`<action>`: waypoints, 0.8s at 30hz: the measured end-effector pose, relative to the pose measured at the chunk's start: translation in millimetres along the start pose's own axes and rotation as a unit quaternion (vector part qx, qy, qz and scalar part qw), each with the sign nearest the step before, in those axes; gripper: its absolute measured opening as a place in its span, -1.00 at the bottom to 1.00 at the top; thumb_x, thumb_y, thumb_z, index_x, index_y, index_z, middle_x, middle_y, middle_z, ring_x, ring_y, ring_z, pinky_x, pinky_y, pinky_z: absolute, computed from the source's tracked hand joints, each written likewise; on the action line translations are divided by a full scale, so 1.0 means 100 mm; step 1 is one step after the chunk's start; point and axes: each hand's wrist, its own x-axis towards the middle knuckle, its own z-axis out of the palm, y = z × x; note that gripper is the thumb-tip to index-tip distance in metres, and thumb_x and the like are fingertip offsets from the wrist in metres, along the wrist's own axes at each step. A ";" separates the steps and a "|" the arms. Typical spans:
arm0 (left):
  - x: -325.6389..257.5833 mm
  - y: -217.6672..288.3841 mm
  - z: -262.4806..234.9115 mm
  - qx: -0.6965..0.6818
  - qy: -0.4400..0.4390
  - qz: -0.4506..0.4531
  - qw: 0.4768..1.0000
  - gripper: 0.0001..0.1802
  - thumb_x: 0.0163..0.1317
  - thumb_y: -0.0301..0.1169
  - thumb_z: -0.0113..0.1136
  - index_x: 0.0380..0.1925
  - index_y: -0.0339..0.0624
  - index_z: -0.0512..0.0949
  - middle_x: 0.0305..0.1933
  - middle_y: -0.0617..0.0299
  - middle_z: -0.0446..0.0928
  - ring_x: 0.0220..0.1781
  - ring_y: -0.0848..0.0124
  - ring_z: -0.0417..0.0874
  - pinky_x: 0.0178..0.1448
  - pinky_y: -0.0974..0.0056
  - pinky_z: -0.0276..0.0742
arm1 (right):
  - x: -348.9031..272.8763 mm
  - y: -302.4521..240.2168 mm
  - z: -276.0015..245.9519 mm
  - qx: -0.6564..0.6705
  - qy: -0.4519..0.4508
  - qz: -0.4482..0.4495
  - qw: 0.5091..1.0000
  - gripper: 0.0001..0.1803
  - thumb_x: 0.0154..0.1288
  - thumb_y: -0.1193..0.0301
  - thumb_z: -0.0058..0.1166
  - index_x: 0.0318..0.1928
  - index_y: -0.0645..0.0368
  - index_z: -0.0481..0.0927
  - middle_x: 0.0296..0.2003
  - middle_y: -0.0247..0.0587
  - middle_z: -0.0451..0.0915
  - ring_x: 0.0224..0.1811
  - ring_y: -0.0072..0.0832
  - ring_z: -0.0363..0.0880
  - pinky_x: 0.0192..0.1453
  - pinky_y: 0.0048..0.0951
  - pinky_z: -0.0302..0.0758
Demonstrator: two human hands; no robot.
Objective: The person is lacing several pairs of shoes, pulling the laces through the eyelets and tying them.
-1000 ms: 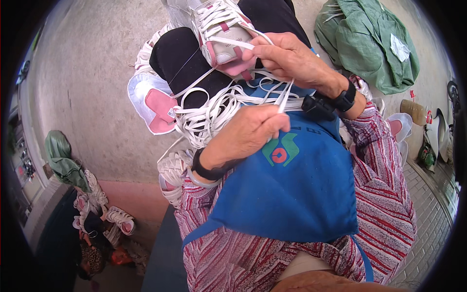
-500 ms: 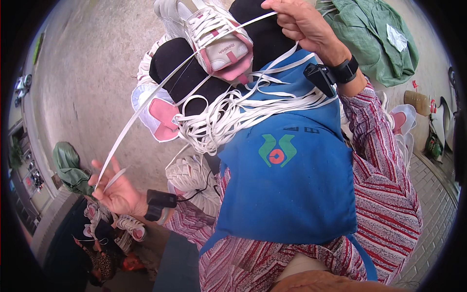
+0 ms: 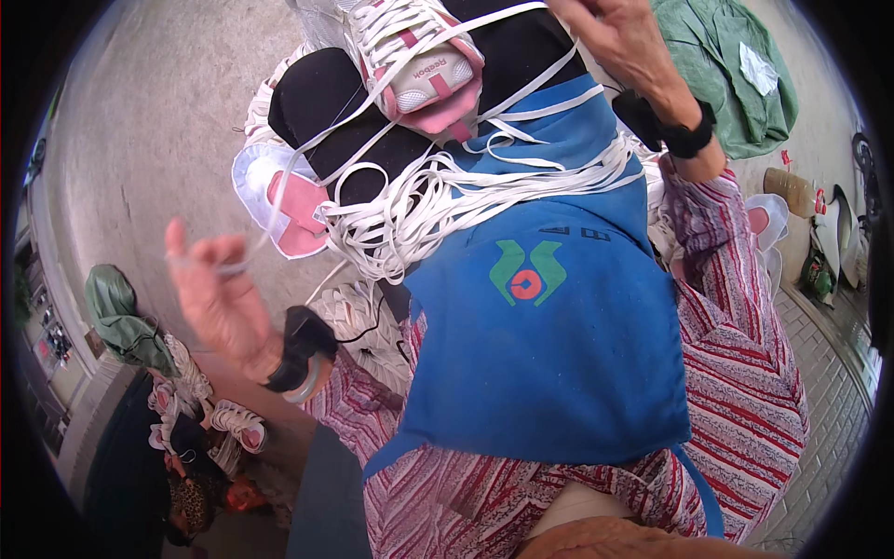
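Note:
A white shoe with pink trim (image 3: 436, 88) rests on the black-covered knees, its toe end cut off by the top edge. White shoelace runs through its eyelets. At the top, my right hand (image 3: 619, 42) pinches a stretch of the lace, its fingertips partly out of view. My left hand (image 3: 219, 303), blurred and raised to the left of the lap, has lace looped across its loosely curled fingers. A tangled bundle of white shoelaces (image 3: 391, 219) lies over the lap and the blue apron (image 3: 549, 373).
Beside the left knee sits a shoe part with a pink tongue (image 3: 298, 214). More white shoes (image 3: 358, 321) are below it. Green sacks (image 3: 722, 79) stand at the upper right and far left. Another person (image 3: 191, 494) with shoes is at the lower left.
My left hand has risen and come nearer the lap, so the lace between the hands hangs slacker. My right hand has shifted slightly up and right.

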 end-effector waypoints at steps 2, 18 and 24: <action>-0.01 -0.21 0.47 0.113 -0.063 -0.105 0.986 -0.60 0.45 -0.45 0.07 0.21 -0.44 0.40 -0.22 0.13 0.66 -0.33 0.48 0.65 -0.20 0.36 0.60 | -0.07 -0.14 -0.02 0.033 -0.126 -0.129 0.983 -0.82 0.29 0.48 0.09 -0.16 0.27 0.65 -0.33 0.02 0.61 -0.21 -0.10 0.61 -0.15 -0.28 0.53; 0.44 -0.91 1.24 0.441 -0.041 0.094 0.891 -0.76 0.36 -0.30 0.26 -0.12 -0.20 0.73 -0.38 0.14 0.72 -0.38 0.47 0.67 -0.24 0.38 0.55 | -0.08 -0.09 -0.02 -0.180 -0.183 -0.089 0.963 -0.85 0.31 0.47 0.12 -0.14 0.23 0.61 -0.28 -0.05 0.58 -0.26 -0.09 0.63 -0.21 -0.24 0.56; 0.53 -0.84 1.29 0.406 -0.077 -0.005 0.911 -0.73 0.39 -0.27 0.22 -0.15 -0.26 0.71 -0.48 0.23 0.66 -0.44 0.50 0.62 -0.28 0.39 0.51 | -0.26 -0.13 0.24 -0.205 -0.177 -0.137 0.953 -0.71 0.26 0.49 0.19 0.00 0.12 0.55 -0.11 -0.26 0.47 -0.29 -0.22 0.64 -0.31 -0.29 0.61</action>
